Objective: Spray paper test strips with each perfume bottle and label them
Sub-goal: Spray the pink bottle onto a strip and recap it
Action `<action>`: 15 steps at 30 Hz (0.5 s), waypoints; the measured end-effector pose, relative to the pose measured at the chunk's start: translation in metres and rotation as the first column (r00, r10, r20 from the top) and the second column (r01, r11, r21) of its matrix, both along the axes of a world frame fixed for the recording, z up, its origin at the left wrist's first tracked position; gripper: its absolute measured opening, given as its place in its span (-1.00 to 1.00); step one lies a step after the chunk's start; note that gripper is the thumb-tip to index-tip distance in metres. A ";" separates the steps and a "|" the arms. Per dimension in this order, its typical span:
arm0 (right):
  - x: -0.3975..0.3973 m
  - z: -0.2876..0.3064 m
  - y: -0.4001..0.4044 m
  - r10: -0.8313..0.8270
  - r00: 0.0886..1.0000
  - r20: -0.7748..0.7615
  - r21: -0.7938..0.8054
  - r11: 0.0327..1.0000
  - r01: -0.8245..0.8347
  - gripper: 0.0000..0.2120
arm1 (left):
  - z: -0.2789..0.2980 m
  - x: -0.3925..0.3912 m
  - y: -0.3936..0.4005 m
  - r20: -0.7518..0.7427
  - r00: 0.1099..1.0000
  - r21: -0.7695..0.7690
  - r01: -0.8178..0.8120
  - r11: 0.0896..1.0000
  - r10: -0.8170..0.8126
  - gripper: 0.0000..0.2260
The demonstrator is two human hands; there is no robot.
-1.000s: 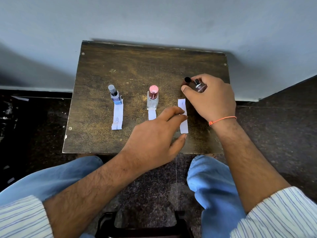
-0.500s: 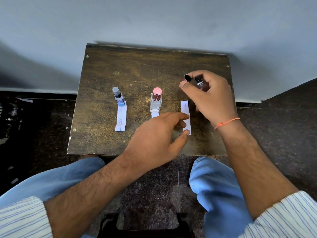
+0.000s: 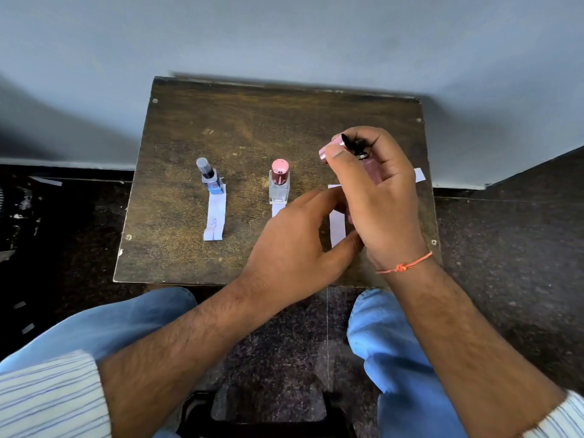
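Head view: person seated at a small table (image 3: 196, 267) set against a wall (image 3: 284, 36), knees in blue trousers (image 3: 395, 358) below.
Right hand: right hand (image 3: 376, 197) is raised above the table's right side, fingers curled round a pink bottle (image 3: 371, 172); its black spray nozzle (image 3: 358, 147) sticks out at the top, and a pink cap (image 3: 330, 150) is pinched between thumb and fingertip.
Left hand: left hand (image 3: 297, 248) hovers beside the right hand, fingers loosely spread, holding nothing; thumb tip at the right hand's heel, contact unclear.
Change since earlier frames: pink bottle was low by the table edge, now lifted higher and nearer the camera; pink cap was hidden, now shows at the thumb. Left hand has moved right, closer to the right hand.
Strip under hands: right strip (image 3: 336, 229) flat on the table, partly hidden by both hands.
Other bottles: grey-capped bottle (image 3: 210, 178) stands upright on the far end of the left strip (image 3: 215, 216), which bears faint writing; pink-capped clear bottle (image 3: 279, 181) stands upright on the middle strip (image 3: 277, 210). Both unmoved.
Extra: another paper piece (image 3: 419, 175) peeks out behind the right hand.
Wrist: orange thread (image 3: 404, 266) on the right wrist.
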State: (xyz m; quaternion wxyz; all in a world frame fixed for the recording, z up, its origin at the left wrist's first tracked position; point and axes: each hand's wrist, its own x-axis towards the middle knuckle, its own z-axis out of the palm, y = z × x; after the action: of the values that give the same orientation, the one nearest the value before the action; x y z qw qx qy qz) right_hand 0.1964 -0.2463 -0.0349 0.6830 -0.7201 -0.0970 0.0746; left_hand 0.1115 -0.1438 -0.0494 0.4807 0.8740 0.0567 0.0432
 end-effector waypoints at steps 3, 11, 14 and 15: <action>-0.001 0.003 -0.007 0.055 0.998 0.023 -0.008 0.998 -0.055 -0.88 | -0.002 0.003 -0.008 -0.023 0.999 -0.165 -0.027 0.986 0.023 -0.70; 0.006 0.013 -0.023 0.094 0.992 -0.087 0.064 0.994 -0.088 -0.94 | -0.010 0.006 -0.014 -0.172 0.985 -0.199 -0.059 0.978 0.024 -0.90; 0.016 0.017 -0.030 0.034 0.988 -0.152 0.130 0.991 -0.014 -0.90 | -0.010 0.004 -0.012 -0.185 0.983 -0.216 -0.034 0.976 -0.007 -0.89; 0.020 0.017 -0.033 0.020 0.985 -0.169 0.134 0.991 0.003 -0.86 | -0.011 0.003 -0.011 -0.181 0.983 -0.218 -0.027 0.976 -0.013 -0.87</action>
State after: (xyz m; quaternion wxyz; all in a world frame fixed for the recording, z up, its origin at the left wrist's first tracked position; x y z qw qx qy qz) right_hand 0.2164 -0.2794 -0.0178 0.7353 -0.6632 -0.0462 0.1317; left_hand 0.1145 -0.1551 -0.0604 0.5668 0.8157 0.1078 -0.0413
